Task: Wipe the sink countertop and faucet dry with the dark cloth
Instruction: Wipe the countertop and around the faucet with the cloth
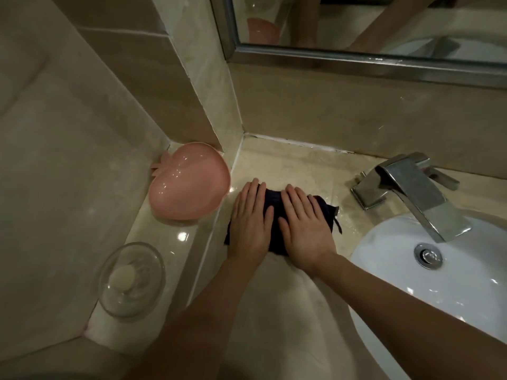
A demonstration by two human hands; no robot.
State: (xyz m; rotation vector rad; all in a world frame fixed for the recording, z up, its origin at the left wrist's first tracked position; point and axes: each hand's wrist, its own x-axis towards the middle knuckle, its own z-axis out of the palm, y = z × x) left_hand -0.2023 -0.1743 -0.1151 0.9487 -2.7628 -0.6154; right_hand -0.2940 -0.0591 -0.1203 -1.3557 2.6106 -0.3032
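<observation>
Both hands lie flat with straight fingers on the dark cloth; nothing is pinched or gripped. From the head camera we see our left hand on the left part of the cloth and our right hand just beside it on the right part, pressing it down on the beige stone countertop. The cloth is folded and sits between the pink peach-shaped dish and the white sink basin, in front of the back wall corner.

We judge the cloth to be soft and light, so it will bunch up if we push from one edge only; flat palms over its middle hold it best. The countertop shines as if wet near the cloth's right side, so the cloth may slide easily there.

The chrome faucet stands well apart to the right and is not touched. A clear glass soap dish rests on the raised ledge at the left, and a mirror hangs above.
</observation>
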